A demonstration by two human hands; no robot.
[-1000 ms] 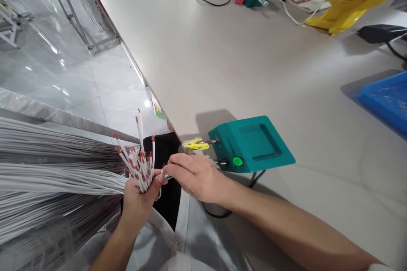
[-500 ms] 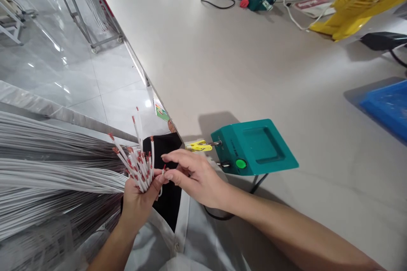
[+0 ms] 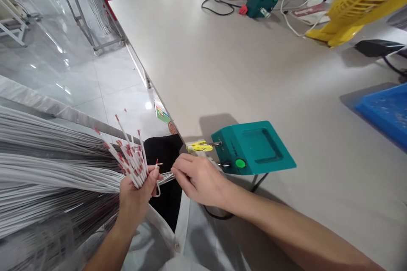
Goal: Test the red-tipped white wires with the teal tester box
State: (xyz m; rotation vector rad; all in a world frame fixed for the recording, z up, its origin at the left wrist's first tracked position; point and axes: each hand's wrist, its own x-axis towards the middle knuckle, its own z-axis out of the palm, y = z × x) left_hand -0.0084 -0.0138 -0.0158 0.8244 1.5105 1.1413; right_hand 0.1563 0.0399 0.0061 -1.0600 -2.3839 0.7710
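Left hand (image 3: pixel 135 194) is clasping the wire bundle (image 3: pixel 129 163) fanned upright, while right hand (image 3: pixel 199 180), at 3 o'clock, is apparently pinching one wire (image 3: pixel 165 176) free beside the green device (image 3: pixel 252 146).

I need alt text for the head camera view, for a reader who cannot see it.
A left hand grips a bundle of white wires with red tips, while the right hand pinches one wire from it. Behind the hands, a small green machine sits on a pale table.
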